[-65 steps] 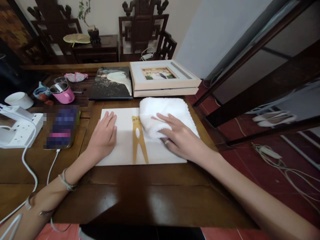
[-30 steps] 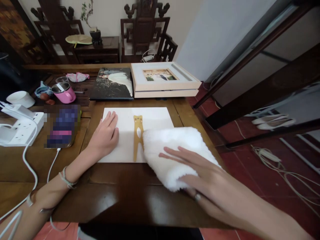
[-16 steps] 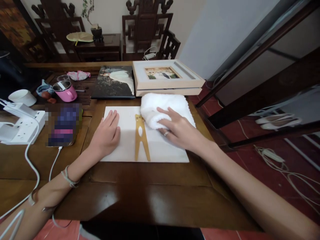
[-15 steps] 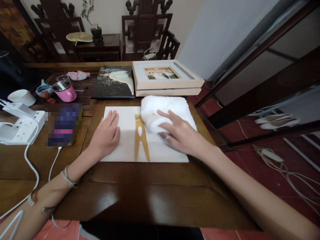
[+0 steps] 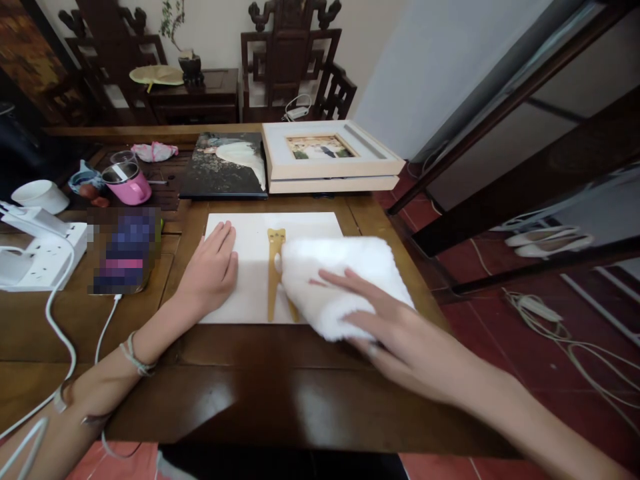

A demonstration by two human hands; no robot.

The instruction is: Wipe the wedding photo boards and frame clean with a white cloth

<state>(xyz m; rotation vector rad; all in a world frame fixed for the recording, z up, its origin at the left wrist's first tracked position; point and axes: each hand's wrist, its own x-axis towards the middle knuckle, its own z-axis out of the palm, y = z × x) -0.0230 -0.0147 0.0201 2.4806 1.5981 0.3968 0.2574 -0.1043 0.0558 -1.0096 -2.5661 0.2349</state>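
Observation:
A flat white board [image 5: 250,267] lies on the wooden table, with a yellow long-legged animal figure [image 5: 275,267] on its face. My left hand [image 5: 213,267] rests flat on the board's left edge, fingers stretched out and holding nothing. Over the board's right part lies a fluffy white cloth [image 5: 345,267], which hides that side and one side of the figure. My right hand [image 5: 385,313] grips the cloth, thumb tucked beneath its near fold and fingers on top.
Behind the board are a dark photo panel [image 5: 225,163] and stacked pale frames [image 5: 333,173]. A blurred-out phone [image 5: 127,250], a white power strip [image 5: 55,257] and a pink mug [image 5: 127,183] are at the left. The table [image 5: 240,400] ends at the right above a red tiled floor.
My right hand has drawn the white cloth toward me and slightly right, baring the board's far edge and covering its near right corner. My left hand stays in place.

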